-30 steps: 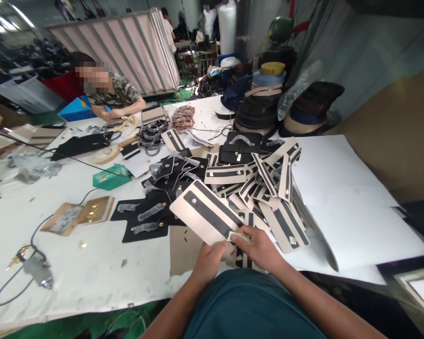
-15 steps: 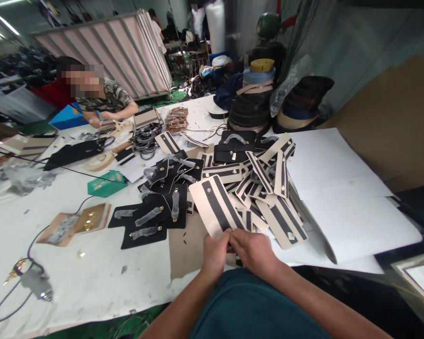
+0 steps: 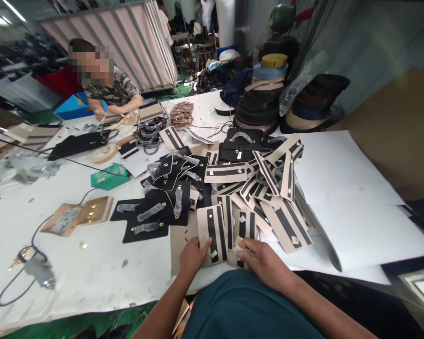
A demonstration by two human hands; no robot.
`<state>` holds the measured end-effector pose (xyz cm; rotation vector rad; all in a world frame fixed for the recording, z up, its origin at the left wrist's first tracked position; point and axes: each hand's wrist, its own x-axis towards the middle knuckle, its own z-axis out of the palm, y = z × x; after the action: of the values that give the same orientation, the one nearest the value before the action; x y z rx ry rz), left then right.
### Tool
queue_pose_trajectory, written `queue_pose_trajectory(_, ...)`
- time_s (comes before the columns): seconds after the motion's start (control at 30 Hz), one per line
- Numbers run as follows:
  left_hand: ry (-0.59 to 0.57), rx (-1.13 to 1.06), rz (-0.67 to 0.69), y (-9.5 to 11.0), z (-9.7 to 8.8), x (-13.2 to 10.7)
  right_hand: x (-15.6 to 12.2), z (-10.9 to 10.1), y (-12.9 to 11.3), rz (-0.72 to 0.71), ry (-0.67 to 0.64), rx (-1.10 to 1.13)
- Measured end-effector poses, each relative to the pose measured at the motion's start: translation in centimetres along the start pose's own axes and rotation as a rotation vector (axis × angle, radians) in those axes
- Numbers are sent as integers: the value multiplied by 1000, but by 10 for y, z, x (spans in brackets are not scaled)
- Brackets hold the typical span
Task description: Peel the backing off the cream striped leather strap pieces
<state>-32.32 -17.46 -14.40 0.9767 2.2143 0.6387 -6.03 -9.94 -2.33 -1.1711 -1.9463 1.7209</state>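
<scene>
My left hand (image 3: 195, 256) grips the lower left edge of a beige bag panel (image 3: 217, 230) with black stripes, its thumb on top. The panel shows a small round stud near its top and a pale tab near its bottom. To its right, my right hand (image 3: 263, 259) is closed, thumb against fingers, by something small and pale that I cannot make out. Under and beyond my hands lies a pile of similar striped panels (image 3: 286, 226). Left of them are black bag flaps (image 3: 151, 212) with plastic-wrapped handles.
A black handbag (image 3: 238, 146) stands behind the pile. Rolls of webbing (image 3: 256, 106) are stacked at the back. White sheets (image 3: 367, 207) cover the right side. On the left are a green box (image 3: 109, 176), gold fittings (image 3: 95, 209) and a corded grey tool (image 3: 38, 270). A co-worker (image 3: 116, 96) sits across the table.
The striped panel, earlier tilted up between both hands, is now lower and nearer me, with my left hand on it. My right hand has moved apart to the right. The view has shifted slightly.
</scene>
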Motion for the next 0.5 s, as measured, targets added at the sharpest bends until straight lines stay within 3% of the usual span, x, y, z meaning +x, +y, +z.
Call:
queue_pose_trajectory(0.1, 75, -106, 107, 5, -2, 27, 2, -1, -3, 57, -49, 44)
queue_pose_trajectory(0.27, -240, -538, -59, 28, 1, 65, 7, -5, -15, 75, -143, 69)
queue_pose_trajectory(0.4, -385, -490, 42, 41, -2, 74, 8, -5, -14, 81, -164, 72)
queue_pose_trajectory(0.5, -476, -450, 80, 52, -9, 66, 8, -2, -9, 65, -127, 59)
